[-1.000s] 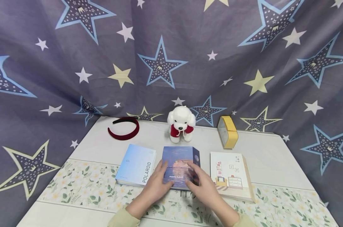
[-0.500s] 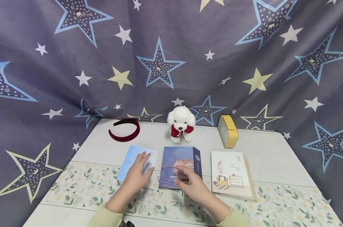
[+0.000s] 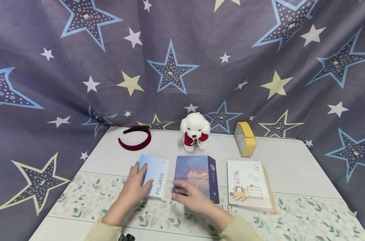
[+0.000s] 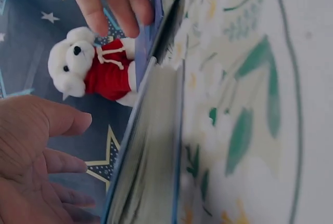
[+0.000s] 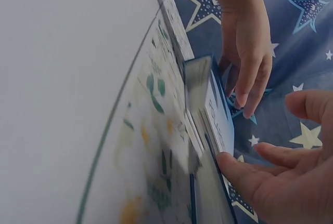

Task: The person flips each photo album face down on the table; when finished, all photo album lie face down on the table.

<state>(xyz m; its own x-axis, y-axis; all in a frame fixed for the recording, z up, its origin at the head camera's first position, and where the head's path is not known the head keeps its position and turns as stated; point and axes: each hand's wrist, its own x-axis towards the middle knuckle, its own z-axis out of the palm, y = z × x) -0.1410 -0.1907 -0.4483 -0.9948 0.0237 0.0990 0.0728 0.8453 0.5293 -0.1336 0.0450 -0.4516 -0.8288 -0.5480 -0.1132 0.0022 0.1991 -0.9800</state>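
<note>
In the head view, my left hand (image 3: pixel 134 185) lies over the left part of a light-blue "POLAROID" album (image 3: pixel 159 179), fingers spread. The left wrist view shows that hand's thumb and fingers (image 4: pixel 67 117) above the album's page block (image 4: pixel 148 135). My right hand (image 3: pixel 189 197) hovers at the near left corner of a photo album (image 3: pixel 197 170) with a painted seascape cover, hiding part of its front. Its fingers are slightly bent with nothing between them. In the right wrist view, one fingertip (image 5: pixel 229 164) is close to the album's edge; contact is unclear.
A white album (image 3: pixel 248 184) with a room drawing lies to the right. Behind stand a white plush dog (image 3: pixel 195 129) in red, a yellow box-shaped object (image 3: pixel 245 139) and a dark-red headband (image 3: pixel 138 144). A starry curtain (image 3: pixel 212 80) closes off the table's back.
Both hands have let go of the seascape photo album. My left hand has moved left onto the Polaroid album; my right hand has shifted left to the photo album's near corner.
</note>
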